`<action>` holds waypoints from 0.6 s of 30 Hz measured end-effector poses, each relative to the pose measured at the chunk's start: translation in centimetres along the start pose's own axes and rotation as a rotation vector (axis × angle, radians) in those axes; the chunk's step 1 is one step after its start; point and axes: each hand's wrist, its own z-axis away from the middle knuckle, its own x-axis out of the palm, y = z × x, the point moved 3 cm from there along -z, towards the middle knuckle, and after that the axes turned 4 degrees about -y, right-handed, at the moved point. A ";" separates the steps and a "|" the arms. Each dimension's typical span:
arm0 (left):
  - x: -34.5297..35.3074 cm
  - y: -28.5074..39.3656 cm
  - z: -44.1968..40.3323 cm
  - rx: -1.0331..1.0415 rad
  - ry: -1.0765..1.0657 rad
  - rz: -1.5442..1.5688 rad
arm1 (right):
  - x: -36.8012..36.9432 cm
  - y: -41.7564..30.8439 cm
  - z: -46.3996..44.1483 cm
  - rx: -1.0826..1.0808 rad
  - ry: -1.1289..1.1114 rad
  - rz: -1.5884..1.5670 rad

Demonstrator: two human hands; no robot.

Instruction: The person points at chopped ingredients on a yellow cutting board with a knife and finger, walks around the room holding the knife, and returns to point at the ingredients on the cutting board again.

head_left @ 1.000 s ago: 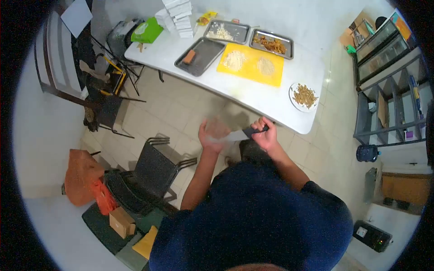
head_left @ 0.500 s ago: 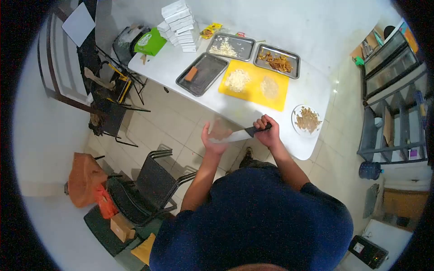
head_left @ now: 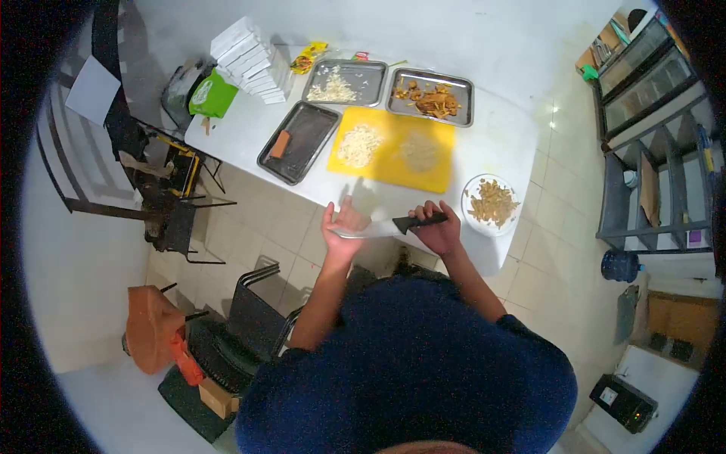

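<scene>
My right hand (head_left: pixel 441 228) is closed around the black handle of a knife (head_left: pixel 384 228), whose blade points left. The blade's far end lies against my left hand (head_left: pixel 344 229), which has its palm up and fingers apart. Both hands are at the table's front edge. Beyond them a yellow cutting board (head_left: pixel 391 181) carries two piles of pale chopped food, the left pile (head_left: pixel 360 146) and the flatter right pile (head_left: pixel 418 151). A white plate (head_left: pixel 467 219) of brown strips (head_left: pixel 493 203) sits to the right, close to my right hand.
On the white table (head_left: pixel 227 140) are a dark tray (head_left: pixel 308 144) with a brown block (head_left: pixel 280 144), a tray of pale shreds (head_left: pixel 370 73), a tray of brown pieces (head_left: pixel 466 91), stacked white boxes (head_left: pixel 249 60) and a green bag (head_left: pixel 212 94). A black chair (head_left: pixel 253 314) stands at the lower left.
The view has shifted, and my hands and the knife now appear nearer the table and its board. My left hand's fingers were blurred before and now show more clearly. The knife stays in my right hand.
</scene>
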 end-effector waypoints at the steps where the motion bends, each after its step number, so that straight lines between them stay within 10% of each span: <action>1: -0.2 -0.3 -0.8 -0.022 -0.075 0.018 | 0.1 -0.5 0.0 -0.002 -0.010 -0.031; 18: 1.6 0.2 -8.7 -0.279 -0.220 -0.022 | -2.7 -3.0 -2.8 -0.254 0.131 0.061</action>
